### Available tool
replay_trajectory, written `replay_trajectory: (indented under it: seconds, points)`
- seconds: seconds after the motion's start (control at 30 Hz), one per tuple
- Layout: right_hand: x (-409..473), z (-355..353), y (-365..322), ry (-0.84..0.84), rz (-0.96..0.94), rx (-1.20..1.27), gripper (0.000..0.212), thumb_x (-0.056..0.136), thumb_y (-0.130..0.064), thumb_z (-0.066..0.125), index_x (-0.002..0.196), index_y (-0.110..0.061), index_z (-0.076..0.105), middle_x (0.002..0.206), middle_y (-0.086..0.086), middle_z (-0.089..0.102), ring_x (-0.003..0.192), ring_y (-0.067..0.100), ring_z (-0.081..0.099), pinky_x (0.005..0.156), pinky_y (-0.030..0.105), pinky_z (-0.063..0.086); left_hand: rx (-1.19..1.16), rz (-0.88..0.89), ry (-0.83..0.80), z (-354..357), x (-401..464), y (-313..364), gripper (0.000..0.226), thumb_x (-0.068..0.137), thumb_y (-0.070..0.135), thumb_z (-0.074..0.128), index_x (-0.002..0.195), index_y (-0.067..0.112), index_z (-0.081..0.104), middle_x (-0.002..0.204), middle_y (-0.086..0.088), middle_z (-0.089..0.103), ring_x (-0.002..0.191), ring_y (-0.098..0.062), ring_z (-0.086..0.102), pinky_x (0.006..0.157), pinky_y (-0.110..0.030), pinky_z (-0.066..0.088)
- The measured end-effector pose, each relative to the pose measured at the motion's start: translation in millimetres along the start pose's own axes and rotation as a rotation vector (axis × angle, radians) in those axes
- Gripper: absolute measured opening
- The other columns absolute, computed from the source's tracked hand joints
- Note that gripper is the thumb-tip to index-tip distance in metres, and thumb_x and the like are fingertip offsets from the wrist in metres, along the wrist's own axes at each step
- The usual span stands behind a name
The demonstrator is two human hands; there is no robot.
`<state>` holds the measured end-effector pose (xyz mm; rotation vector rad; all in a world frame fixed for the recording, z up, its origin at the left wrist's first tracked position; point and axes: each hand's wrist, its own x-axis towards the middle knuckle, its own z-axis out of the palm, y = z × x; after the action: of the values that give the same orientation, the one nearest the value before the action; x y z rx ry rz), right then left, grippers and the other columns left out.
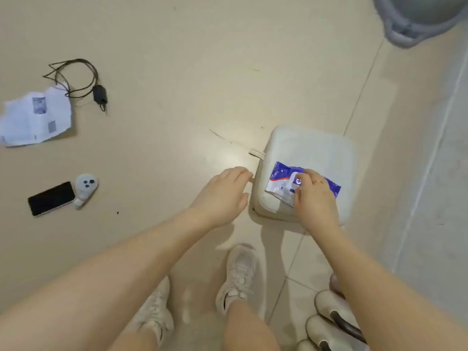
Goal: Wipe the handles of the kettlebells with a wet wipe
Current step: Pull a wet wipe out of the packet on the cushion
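- Right hand [312, 198] is on the wet wipe pack [281, 184], fingers curled around its white flap, a ring on 1 finger.
- The pack lies on a white square stool [314, 148], at the stool's near-left corner, and is blue and white.
- Left hand [222, 193] hovers just left of the stool, fingers loosely spread and holding nothing, fingertips near the stool's left edge.
- Kettlebells [334, 323]: 2 cream ones with dark handles stand on the floor at the bottom right, partly hidden behind the right forearm. A 3rd may be cut off at the frame's bottom edge; cannot tell.
- 2 white sneakers [238, 274] stand on the beige tile floor [177, 72], below the hands.
- Far left on the floor: a black phone [50, 198] touching a small grey gadget [85, 188]; further up, a crumpled printed paper [35, 117] beside a black charger with coiled cable [100, 94].
- A grey tub [415, 19] sits at the top right corner.
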<state>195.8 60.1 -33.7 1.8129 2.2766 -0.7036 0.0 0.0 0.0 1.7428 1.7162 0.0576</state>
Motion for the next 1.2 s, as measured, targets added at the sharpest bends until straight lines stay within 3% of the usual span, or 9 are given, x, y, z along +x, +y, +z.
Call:
replay_trajectory:
  seconds: [0.1,0.23,0.37,0.43,0.67,0.97,1.1,1.2]
  points:
    - [13,27,46,0.117,0.066,0.117,0.031,0.093,-0.014,0.046,0.121,-0.005,0.055,0.138,0.011,0.048,0.126,0.031,0.041,0.097,0.04,0.039,-0.048,0.094,-0.006,30,43,14,0.048,0.093,0.02,0.043,0.139,0.012,0.035,0.148,-0.004,0.034,0.135,-0.023,0.031,0.106,-0.029,0.024]
    - [29,61,91,0.263,0.082,0.327,0.026,0.092,-0.018,0.05,0.113,-0.008,0.061,0.133,0.006,0.054,0.121,0.024,0.048,0.094,0.027,0.035,-0.035,0.253,0.018,75,97,16,0.052,0.09,0.031,0.042,0.136,0.008,0.04,0.144,-0.01,0.04,0.131,-0.027,0.038,0.106,-0.032,0.029]
    - [43,85,107,0.432,-0.086,0.325,0.038,0.082,-0.039,0.052,0.107,-0.012,0.065,0.131,0.004,0.056,0.117,0.022,0.052,0.094,0.038,0.04,0.0,0.426,0.162,117,136,7,0.067,0.082,0.044,0.04,0.137,0.005,0.04,0.139,-0.012,0.045,0.128,-0.026,0.039,0.105,-0.034,0.029]
    - [46,91,113,0.496,-0.15,0.328,0.045,0.078,-0.046,0.053,0.107,-0.014,0.065,0.126,0.001,0.059,0.117,0.02,0.051,0.095,0.037,0.037,0.002,0.474,0.214,130,151,3,0.067,0.081,0.049,0.043,0.135,0.009,0.043,0.136,-0.009,0.048,0.124,-0.024,0.04,0.102,-0.031,0.027]
    - [51,91,123,0.424,-0.262,0.144,0.065,0.065,-0.06,0.059,0.109,-0.013,0.063,0.123,0.002,0.061,0.111,0.023,0.055,0.089,0.037,0.038,0.054,0.598,0.21,140,175,-11,0.074,0.072,0.061,0.05,0.13,0.015,0.047,0.129,-0.004,0.054,0.118,-0.025,0.046,0.098,-0.041,0.037]
    - [54,81,121,0.427,-0.36,-0.164,0.057,0.068,-0.054,0.057,0.099,-0.007,0.07,0.098,0.009,0.07,0.091,0.033,0.065,0.07,0.04,0.053,-0.003,0.668,0.231,144,185,-20,0.089,0.066,0.064,0.052,0.139,0.015,0.037,0.129,-0.001,0.056,0.113,-0.013,0.035,0.092,-0.033,0.031]
    - [52,76,110,0.566,-0.312,-0.03,0.039,0.086,-0.032,0.043,0.087,-0.006,0.072,0.083,0.01,0.07,0.071,0.03,0.066,0.058,0.031,0.052,-0.058,0.661,0.209,144,181,-20,0.094,0.063,0.063,0.052,0.142,0.017,0.032,0.128,0.001,0.056,0.116,-0.02,0.042,0.092,-0.029,0.028]
    - [64,72,97,0.625,-0.113,0.083,0.048,0.089,-0.041,0.033,0.087,-0.01,0.069,0.087,0.009,0.067,0.077,0.031,0.062,0.061,0.035,0.048,-0.148,0.635,0.233,148,179,-21,0.097,0.061,0.059,0.057,0.142,0.024,0.017,0.123,-0.001,0.056,0.109,-0.014,0.04,0.089,-0.027,0.028]
